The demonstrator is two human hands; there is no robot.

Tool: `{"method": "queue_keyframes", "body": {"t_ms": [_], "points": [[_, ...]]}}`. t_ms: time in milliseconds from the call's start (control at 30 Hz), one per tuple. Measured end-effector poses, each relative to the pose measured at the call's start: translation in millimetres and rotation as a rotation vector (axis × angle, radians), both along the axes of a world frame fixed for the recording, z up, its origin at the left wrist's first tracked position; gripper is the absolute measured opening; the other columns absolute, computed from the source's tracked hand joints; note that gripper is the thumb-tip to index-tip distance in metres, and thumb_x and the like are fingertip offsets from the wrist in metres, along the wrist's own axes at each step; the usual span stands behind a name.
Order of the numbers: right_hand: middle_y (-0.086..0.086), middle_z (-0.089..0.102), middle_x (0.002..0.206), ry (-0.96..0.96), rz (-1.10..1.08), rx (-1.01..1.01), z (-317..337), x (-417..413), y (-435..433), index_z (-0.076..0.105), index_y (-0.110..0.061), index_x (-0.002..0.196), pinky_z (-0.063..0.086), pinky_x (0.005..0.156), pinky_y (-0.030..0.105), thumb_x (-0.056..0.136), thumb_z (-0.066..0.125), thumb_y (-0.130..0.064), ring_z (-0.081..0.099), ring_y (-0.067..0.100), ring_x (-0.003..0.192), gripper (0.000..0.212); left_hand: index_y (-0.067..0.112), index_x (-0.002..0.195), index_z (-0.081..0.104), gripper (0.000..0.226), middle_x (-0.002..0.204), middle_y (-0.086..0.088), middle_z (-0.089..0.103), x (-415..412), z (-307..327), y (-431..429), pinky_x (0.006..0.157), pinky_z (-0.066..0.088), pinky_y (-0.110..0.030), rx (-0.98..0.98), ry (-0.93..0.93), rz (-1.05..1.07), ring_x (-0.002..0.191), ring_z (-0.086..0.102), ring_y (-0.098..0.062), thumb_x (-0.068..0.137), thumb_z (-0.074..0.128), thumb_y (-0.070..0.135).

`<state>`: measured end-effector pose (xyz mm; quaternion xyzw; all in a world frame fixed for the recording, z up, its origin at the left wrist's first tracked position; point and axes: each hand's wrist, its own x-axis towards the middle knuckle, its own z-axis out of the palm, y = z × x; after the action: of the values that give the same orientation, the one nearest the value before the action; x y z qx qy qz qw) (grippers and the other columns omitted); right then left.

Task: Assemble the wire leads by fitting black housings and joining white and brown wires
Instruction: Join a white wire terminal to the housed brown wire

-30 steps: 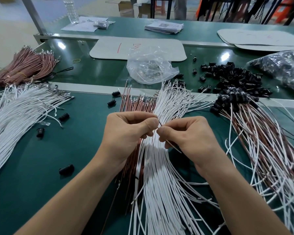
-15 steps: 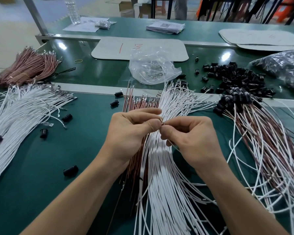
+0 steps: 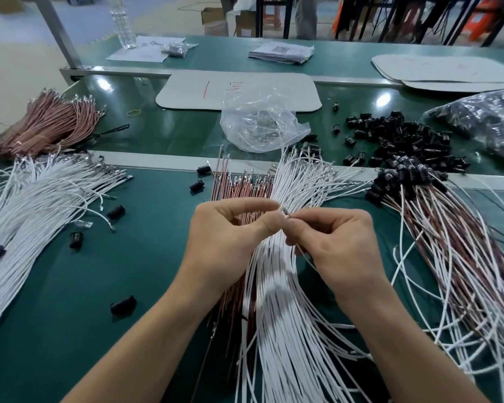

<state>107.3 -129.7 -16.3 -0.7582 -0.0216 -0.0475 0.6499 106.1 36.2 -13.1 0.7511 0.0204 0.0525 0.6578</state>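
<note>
My left hand [image 3: 230,231] and my right hand [image 3: 335,242] meet fingertip to fingertip above the middle of the green table [image 3: 56,315]. Between them a small metal wire terminal [image 3: 285,211] shows, pinched from both sides. A thin wire runs down from my right hand. Whether my left hand also holds a housing is hidden by its fingers. Under the hands lie a fan of white wires [image 3: 280,315] and a row of brown wires [image 3: 239,187]. A heap of loose black housings [image 3: 402,138] sits at the back right.
Finished leads with black housings [image 3: 448,237] spread at the right. More white wires [image 3: 32,199] and a brown bundle [image 3: 44,123] lie left. Stray housings [image 3: 122,304] dot the mat. A clear plastic bag [image 3: 259,123] and a white board [image 3: 239,88] sit behind.
My hands have drawn closer together and risen slightly. The wire tip held by my right hand now sits at my left fingertips.
</note>
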Motion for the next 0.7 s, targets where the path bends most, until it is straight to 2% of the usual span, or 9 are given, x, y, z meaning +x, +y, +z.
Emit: {"method": "queue_keyframes", "body": {"t_ms": [133,267,333,400,433,500,567,633,700], "points": [[0.007,0.072,0.063,0.049,-0.051,0.079,2.0,4.4,-5.0,0.082,-0.022,0.075,0.052,0.056,0.025,0.085,0.083,-0.011,0.062,0.017,0.054,0.015,0.043,0.098,0.081,0.028,0.096,0.024,0.077,29.0,22.6,12.2,0.092,0.051,-0.021,0.123,0.014,0.029,0.097,0.071,0.005,0.073,0.090,0.035],[0.009,0.071,0.063,0.114,-0.050,0.143,3.2,7.4,-6.7,0.082,-0.019,0.073,0.050,0.055,0.021,0.084,0.083,-0.010,0.059,0.014,0.053,0.014,0.036,0.100,0.082,0.016,0.078,0.027,0.072,95.2,50.0,-3.9,0.057,0.043,-0.002,0.413,-0.082,0.075,0.067,0.067,0.009,0.088,0.075,0.028],[0.009,0.072,0.064,0.148,-0.043,0.143,2.2,7.8,-6.9,0.082,-0.021,0.074,0.050,0.055,0.020,0.084,0.083,-0.012,0.061,0.012,0.054,0.013,0.026,0.103,0.082,0.022,0.083,0.018,0.073,143.7,56.3,-13.9,0.051,0.046,-0.008,0.623,-0.133,0.069,0.055,0.064,-0.001,0.096,0.065,0.014],[0.008,0.072,0.064,0.173,-0.036,0.138,-0.2,8.7,-6.7,0.082,-0.021,0.074,0.050,0.056,0.020,0.084,0.083,-0.014,0.061,0.012,0.055,0.012,0.018,0.104,0.079,0.028,0.099,0.000,0.076,188.7,56.7,-21.1,0.070,0.058,-0.026,0.937,-0.107,0.034,0.074,0.068,-0.013,0.096,0.057,0.004],[0.008,0.072,0.064,0.179,-0.024,0.131,-1.5,9.0,-6.7,0.082,-0.021,0.074,0.051,0.056,0.021,0.084,0.083,-0.014,0.061,0.013,0.055,0.012,0.014,0.101,0.075,0.024,0.103,-0.005,0.074,206.7,52.3,-22.2,0.075,0.057,-0.034,1.089,-0.088,0.019,0.082,0.066,-0.022,0.095,0.054,0.002],[0.008,0.072,0.064,0.184,0.003,0.125,-3.4,10.1,-7.7,0.082,-0.020,0.074,0.051,0.057,0.023,0.085,0.082,-0.015,0.059,0.014,0.056,0.012,0.009,0.085,0.059,0.012,0.099,-0.009,0.067,229.8,41.9,-23.0,0.071,0.046,-0.038,1.298,-0.068,-0.043,0.074,0.057,-0.022,0.094,0.053,0.004],[0.008,0.072,0.065,0.190,0.024,0.126,-3.8,11.0,-9.0,0.082,-0.019,0.075,0.051,0.057,0.023,0.085,0.081,-0.015,0.059,0.013,0.055,0.011,0.010,0.091,0.058,0.001,0.089,-0.003,0.061,245.4,31.0,-20.2,0.063,0.041,-0.033,1.376,-0.045,-0.158,0.065,0.049,-0.013,0.090,0.059,0.010],[0.007,0.072,0.065,0.194,0.033,0.121,-3.3,11.9,-10.1,0.082,-0.020,0.076,0.051,0.058,0.023,0.086,0.080,-0.015,0.060,0.013,0.055,0.011,0.013,0.111,0.065,0.029,0.079,0.004,0.057,257.3,20.9,-18.6,0.053,0.037,-0.026,1.416,-0.052,-0.240,0.065,0.052,-0.009,0.082,0.066,0.016],[0.007,0.072,0.065,0.198,0.034,0.110,-3.7,12.1,-10.1,0.082,-0.021,0.075,0.053,0.058,0.025,0.086,0.080,-0.014,0.061,0.014,0.056,0.013,0.012,0.108,0.066,0.031,0.075,0.003,0.058,259.6,16.4,-20.9,0.048,0.036,-0.024,1.368,-0.057,-0.212,0.064,0.056,-0.010,0.077,0.068,0.013]]}}
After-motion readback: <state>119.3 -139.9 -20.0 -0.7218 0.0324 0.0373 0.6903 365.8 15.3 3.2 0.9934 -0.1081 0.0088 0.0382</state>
